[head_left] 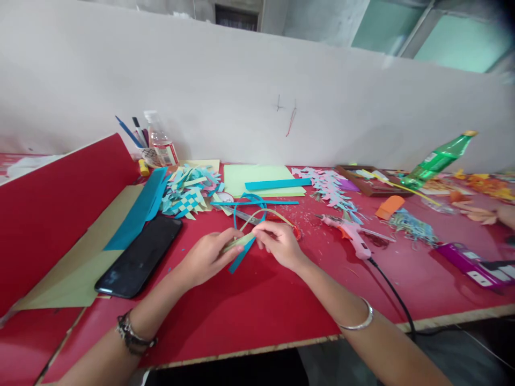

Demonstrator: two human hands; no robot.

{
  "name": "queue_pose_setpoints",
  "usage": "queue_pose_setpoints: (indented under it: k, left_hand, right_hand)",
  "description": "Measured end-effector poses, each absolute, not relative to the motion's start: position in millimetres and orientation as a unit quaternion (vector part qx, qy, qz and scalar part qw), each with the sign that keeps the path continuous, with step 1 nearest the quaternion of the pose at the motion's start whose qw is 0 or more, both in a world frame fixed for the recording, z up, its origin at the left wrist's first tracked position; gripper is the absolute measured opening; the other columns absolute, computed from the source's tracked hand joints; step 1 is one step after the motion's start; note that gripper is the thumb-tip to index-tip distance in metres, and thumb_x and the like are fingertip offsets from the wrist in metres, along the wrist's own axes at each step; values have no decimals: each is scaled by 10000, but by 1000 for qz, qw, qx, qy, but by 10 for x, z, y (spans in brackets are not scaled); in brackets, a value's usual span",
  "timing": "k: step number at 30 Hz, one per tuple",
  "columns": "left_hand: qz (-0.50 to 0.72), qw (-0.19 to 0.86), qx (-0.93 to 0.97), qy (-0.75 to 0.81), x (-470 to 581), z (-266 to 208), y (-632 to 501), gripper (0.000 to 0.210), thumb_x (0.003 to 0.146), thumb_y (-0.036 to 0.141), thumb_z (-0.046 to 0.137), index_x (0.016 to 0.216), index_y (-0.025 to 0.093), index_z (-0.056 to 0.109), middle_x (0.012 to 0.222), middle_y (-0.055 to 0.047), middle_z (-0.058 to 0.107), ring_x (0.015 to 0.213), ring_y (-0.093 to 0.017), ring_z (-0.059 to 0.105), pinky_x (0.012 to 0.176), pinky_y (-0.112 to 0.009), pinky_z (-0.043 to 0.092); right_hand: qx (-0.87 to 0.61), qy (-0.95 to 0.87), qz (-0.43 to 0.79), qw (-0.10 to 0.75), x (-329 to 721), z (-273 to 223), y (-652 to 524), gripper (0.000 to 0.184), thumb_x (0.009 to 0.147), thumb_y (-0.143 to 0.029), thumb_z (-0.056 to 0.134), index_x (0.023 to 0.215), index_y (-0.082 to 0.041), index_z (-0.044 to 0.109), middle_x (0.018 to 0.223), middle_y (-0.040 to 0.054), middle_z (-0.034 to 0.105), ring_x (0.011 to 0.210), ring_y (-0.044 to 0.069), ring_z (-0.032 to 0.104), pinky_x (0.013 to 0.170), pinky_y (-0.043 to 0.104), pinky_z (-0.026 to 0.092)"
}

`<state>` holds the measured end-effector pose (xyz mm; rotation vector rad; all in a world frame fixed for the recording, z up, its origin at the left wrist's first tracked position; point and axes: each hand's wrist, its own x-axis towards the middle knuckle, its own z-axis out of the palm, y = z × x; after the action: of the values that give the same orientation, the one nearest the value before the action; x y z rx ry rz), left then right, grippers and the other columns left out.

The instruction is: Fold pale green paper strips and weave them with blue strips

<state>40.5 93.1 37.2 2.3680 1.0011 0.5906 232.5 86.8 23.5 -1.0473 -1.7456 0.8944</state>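
Over the red table, my left hand (212, 254) is closed on a pale yellow-green paper strip (238, 242), pinched between thumb and fingers. The fingertips of my right hand (280, 244) grip the same strip just to the right, and the two hands almost meet. A loop of pale strip arches up behind my fingers. A blue paper strip (240, 259) hangs below my hands, and a blue curled strip circles behind them. Beyond lie a straight blue strip (277, 202) and scissors, partly hidden.
A black phone (139, 256) and blue sheets (139, 212) lie left, near a heap of woven paper pieces (189, 194). A pink glue gun (349, 234) with its cord, a purple power strip (475, 265) and a tilted green bottle (438, 160) are right. Another person's hand (505, 216) shows at the edge.
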Motion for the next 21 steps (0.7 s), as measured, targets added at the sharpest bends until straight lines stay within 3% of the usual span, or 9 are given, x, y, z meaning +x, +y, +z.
queue_pose_setpoints:
  k: [4,7,9,12,15,17,21]
  left_hand:
    - [243,299,827,409,326,384,943,252,856,359,341,788,182,506,575,36,462,508,-102,423,491,-199,321]
    - [255,333,804,421,265,371,989,229,835,364,359,772,184,486,520,56,408,459,-97,398,451,-195,317]
    - [274,346,782,440,243,348,1036,232,838,365,322,801,185,463,500,63,406,437,-100,421,449,-198,348]
    - [281,331,764,477,222,292,1115,265,848,336,251,955,173,430,513,54,467,450,-120,494,465,-212,396]
    - [262,280,773,505,208,241,1167,343,817,335,348,1106,163,412,590,6,565,558,-170,569,532,-257,430]
    - [266,214,778,528,210,234,1182,391,776,362,442,1113,165,454,729,-63,610,754,-240,590,656,-330,441]
    - [299,103,789,527,240,287,1226,348,769,395,465,1003,151,547,1035,-160,552,1103,-347,413,910,-480,306]
  right_hand:
    - [-452,-678,340,470,2380,190,963,245,820,-371,449,700,-179,544,498,-49,459,420,65,406,428,182,338]
    - [-471,-702,268,463,2428,210,1038,240,836,-342,425,746,-172,569,595,-15,538,506,84,480,496,193,380]
    - [-472,-751,195,419,2467,258,1092,205,839,-302,432,802,-172,586,717,12,586,582,96,513,562,206,398]
    - [-494,-816,82,287,2526,341,1185,170,838,-225,442,908,-186,592,903,38,587,677,109,541,616,215,398]
    - [-534,-822,16,199,2553,364,1286,234,838,-181,438,1032,-203,566,1022,61,553,792,136,563,650,225,401]
    - [-545,-818,6,184,2544,326,1349,281,819,-171,470,1087,-209,549,1059,78,537,798,149,572,639,232,403]
    - [-549,-817,-1,177,2512,220,1438,245,798,-155,496,1012,-208,604,989,83,577,757,166,587,594,236,397]
